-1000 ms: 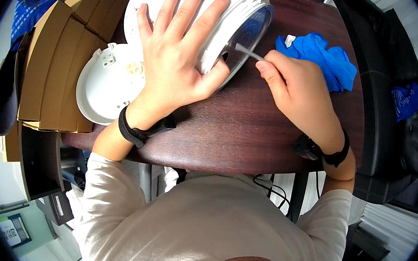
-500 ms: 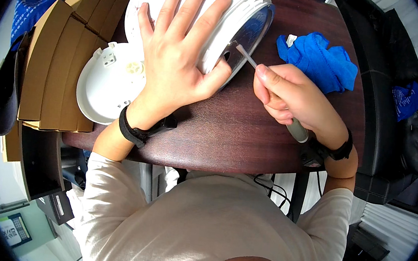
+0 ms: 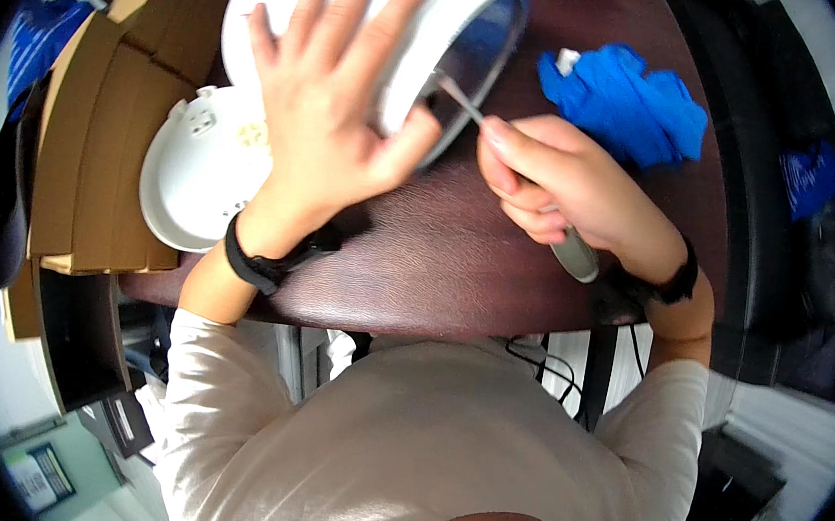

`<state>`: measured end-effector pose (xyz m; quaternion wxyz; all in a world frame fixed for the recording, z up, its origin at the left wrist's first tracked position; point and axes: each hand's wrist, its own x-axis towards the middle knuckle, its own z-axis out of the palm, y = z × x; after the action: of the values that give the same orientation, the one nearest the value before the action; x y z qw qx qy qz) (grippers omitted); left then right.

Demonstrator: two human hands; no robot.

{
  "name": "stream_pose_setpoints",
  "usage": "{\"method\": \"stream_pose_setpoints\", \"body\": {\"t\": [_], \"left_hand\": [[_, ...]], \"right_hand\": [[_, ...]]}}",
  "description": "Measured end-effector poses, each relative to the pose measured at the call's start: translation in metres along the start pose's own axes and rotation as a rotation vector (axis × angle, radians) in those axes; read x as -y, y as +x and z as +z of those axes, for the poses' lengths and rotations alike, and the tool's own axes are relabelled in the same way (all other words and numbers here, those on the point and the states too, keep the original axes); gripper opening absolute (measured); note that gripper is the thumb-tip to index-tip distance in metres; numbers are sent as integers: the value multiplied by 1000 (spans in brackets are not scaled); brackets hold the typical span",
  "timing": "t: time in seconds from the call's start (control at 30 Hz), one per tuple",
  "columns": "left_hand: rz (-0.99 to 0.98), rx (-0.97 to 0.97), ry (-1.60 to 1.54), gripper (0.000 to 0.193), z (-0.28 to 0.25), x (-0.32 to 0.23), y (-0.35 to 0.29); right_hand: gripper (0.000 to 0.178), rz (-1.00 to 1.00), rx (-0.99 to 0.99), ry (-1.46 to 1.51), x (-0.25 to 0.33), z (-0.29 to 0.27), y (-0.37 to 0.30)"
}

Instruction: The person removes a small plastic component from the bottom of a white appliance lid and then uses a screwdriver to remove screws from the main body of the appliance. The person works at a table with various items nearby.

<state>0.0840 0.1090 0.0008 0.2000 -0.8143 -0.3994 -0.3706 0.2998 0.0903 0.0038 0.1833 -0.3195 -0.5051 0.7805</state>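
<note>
A white rounded plastic appliance housing point(image 3: 272, 0) with a dark, shiny rimmed side lies on the table, cut off by the top of the view. My left hand point(image 3: 337, 102) rests on it with fingers spread flat and the thumb over the edge toward the rim. In my right hand point(image 3: 557, 173) is a screwdriver point(image 3: 569, 255) with a grey-green handle and a thin shaft. Its blurred tip reaches the slot at the housing's edge, near my left thumb; whether it touches is unclear. A round white plastic cover point(image 3: 195, 174) lies beside my left wrist, partly hidden by it.
A crumpled blue cloth point(image 3: 629, 100) lies right of my right hand. Brown cardboard boxes point(image 3: 96, 149) stand along the left edge of the dark red-brown table point(image 3: 407, 270). A black padded seat point(image 3: 754, 213) flanks the right side, and a cable point(image 3: 557, 374) hangs below the table edge.
The whole view has shifted slightly, so both hands and the housing appear farther left. The screwdriver stays angled at the housing's edge, and my left hand stays spread on the housing.
</note>
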Motion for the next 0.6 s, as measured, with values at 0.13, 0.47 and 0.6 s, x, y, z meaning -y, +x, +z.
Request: {"method": "stream_pose_setpoints", "body": {"t": [0.13,0.47,0.6], "left_hand": [[22,-27,-24,67,4,-1,-4],[58,-8,-22,67,4,-1,-3],[29,-22,-17,67,4,-5,-1]], "right_hand": [[43,15,60,86,-6,-2,4],[44,-61,21,32,-10,-2,8],[46,-347,-249,-462,-20,-7,13]]}}
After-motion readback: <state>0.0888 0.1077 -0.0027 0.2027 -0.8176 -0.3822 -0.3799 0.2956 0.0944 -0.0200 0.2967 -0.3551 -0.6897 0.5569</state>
